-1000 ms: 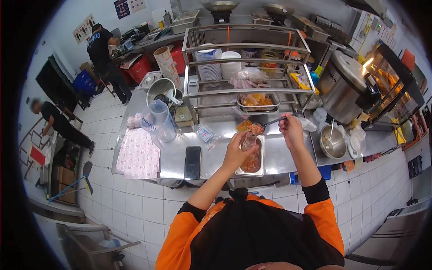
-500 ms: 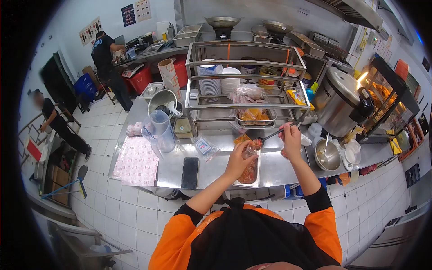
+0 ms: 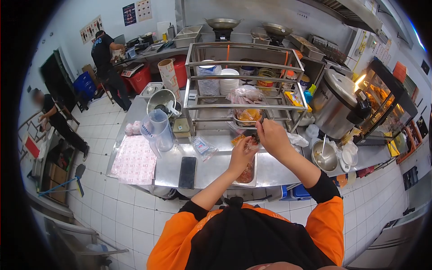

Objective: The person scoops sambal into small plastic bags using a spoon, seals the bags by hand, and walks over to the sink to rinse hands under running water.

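My left hand (image 3: 242,155) is closed on a small clear plastic container, a cup or bag, mostly hidden by the fingers. My right hand (image 3: 273,137) grips a dark spoon, held steeply, with its lower end at the mouth of the clear container. The two hands nearly meet above a rectangular metal tray (image 3: 253,183) of chopped reddish food (image 3: 245,174). My left forearm and hand cover part of that tray.
A black phone (image 3: 187,172), patterned paper sheets (image 3: 135,162) and a clear pitcher (image 3: 158,130) lie to the left. Ahead stands a metal rack (image 3: 245,107). A steel bowl (image 3: 327,155) and large cooker (image 3: 335,103) are right. Two people work at far left.
My right hand has moved left and up, tilting the spoon from a slant to steep. Its food-laden end is now at the clear container. My left hand has shifted slightly left.
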Available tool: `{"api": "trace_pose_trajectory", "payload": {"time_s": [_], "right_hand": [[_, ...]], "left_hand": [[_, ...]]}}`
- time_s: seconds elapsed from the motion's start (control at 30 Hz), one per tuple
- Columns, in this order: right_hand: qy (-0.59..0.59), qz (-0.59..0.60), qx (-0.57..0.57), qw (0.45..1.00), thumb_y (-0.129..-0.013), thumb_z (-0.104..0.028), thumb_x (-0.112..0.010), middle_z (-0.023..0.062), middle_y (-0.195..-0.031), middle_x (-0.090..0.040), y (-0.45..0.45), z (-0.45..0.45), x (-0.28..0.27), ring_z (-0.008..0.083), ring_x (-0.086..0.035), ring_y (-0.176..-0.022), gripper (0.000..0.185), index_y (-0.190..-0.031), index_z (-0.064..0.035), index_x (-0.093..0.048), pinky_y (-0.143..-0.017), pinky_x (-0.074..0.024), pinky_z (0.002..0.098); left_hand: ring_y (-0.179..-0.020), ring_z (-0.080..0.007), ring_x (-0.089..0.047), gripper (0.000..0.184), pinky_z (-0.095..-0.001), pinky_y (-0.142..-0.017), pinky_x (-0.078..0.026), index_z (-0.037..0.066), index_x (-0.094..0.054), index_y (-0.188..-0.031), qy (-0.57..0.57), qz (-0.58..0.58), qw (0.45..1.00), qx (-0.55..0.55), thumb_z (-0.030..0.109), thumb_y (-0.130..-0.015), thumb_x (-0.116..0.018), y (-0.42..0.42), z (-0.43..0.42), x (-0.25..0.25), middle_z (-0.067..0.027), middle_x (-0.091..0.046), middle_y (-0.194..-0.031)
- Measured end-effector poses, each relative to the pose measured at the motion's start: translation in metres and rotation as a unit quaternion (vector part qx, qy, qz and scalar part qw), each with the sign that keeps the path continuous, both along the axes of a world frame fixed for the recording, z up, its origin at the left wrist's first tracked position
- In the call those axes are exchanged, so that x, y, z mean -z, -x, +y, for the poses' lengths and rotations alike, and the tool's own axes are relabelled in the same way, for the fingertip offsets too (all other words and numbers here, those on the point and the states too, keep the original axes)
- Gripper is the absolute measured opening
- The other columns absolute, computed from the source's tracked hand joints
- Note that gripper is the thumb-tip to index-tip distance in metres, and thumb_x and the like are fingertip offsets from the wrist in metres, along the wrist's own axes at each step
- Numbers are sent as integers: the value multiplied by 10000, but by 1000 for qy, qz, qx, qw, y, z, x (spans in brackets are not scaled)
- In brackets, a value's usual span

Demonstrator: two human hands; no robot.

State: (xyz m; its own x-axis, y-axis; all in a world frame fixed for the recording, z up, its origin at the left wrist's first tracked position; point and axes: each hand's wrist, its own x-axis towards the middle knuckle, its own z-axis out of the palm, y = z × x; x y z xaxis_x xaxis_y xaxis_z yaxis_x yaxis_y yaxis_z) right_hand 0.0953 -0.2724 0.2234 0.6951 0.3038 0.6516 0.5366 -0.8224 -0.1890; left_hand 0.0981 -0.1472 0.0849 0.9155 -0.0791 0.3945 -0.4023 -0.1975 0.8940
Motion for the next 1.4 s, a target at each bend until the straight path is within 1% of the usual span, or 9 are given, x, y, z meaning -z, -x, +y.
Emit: {"api": "trace_pose_trajectory", "payload": {"time_s": [0.13,0.23,0.37,0.57,0.87,1.13,1.17,1.27,1.4], "right_hand": [[-14,-21,-34,999,-925,-166,-561,198,-685,-550,-7,1,-3,386,-560,-663,228,-773,-3,-513,-603,-441,473],[22,-17,-24,999,-924,-174,-565,187,-693,-548,-5,5,-10,382,-562,-679,215,-791,-10,-520,-611,-443,469],[41,-29,-32,998,-921,-161,-569,177,-704,-548,-6,9,-11,378,-562,-680,185,-814,-18,-524,-612,-442,465],[60,-75,-82,992,-916,-152,-585,146,-702,-545,-5,15,-19,345,-563,-675,176,-826,-12,-527,-598,-444,440],[64,-31,-67,995,-922,-178,-565,147,-737,-585,-7,12,-20,346,-590,-690,177,-839,-28,-521,-610,-464,453],[-22,12,-107,994,-944,-99,-549,174,-755,-611,-18,-2,-12,307,-628,-650,106,-974,0,-571,-585,-475,362],[-41,19,-98,994,-965,-129,-530,146,-749,-624,-20,-5,-13,236,-640,-639,146,-966,7,-582,-587,-478,320],[-183,57,-94,977,-955,-163,-533,164,-704,-619,-19,-7,-27,337,-625,-634,173,-883,-11,-573,-569,-465,395],[-300,112,-4,947,-970,-207,-506,131,-654,-607,-16,-28,-15,245,-618,-576,247,-865,-3,-598,-551,-466,350]], "left_hand": [[-1040,-297,-593,544,-361,-893,-470,-15,-550,-1222,66,-14,998,12,172,-763,-773,-10,-5,7,-170,-583,-1157],[-1033,-290,-594,549,-351,-884,-475,-20,-550,-1216,17,-36,999,-9,168,-754,-779,-8,-1,0,-163,-585,-1143],[-1025,-286,-593,555,-342,-880,-475,-30,-544,-1204,77,-24,997,5,171,-746,-787,-11,-3,0,-152,-585,-1116],[-1016,-281,-596,560,-340,-885,-474,-27,-548,-1189,66,-35,997,-5,175,-733,-801,-11,2,-1,-152,-581,-1117],[-948,-219,-620,543,-311,-828,-502,-43,-553,-1179,50,-59,997,-24,136,-733,-804,-11,5,-2,-118,-594,-1059],[-983,-207,-631,540,-306,-844,-512,-56,-568,-1164,44,-23,999,-3,139,-727,-819,-6,8,-8,-120,-590,-1092],[-992,-203,-628,537,-304,-854,-509,-50,-568,-1175,58,-2,998,-1,131,-733,-814,-7,8,-9,-115,-591,-1096],[-1013,-198,-625,517,-301,-871,-508,-37,-573,-1189,103,33,994,3,106,-747,-798,1,11,-12,-106,-593,-1094],[-1040,-199,-626,469,-293,-897,-512,-39,-555,-1230,116,-28,993,-3,46,-804,-730,13,40,-12,-109,-593,-1118]]}}
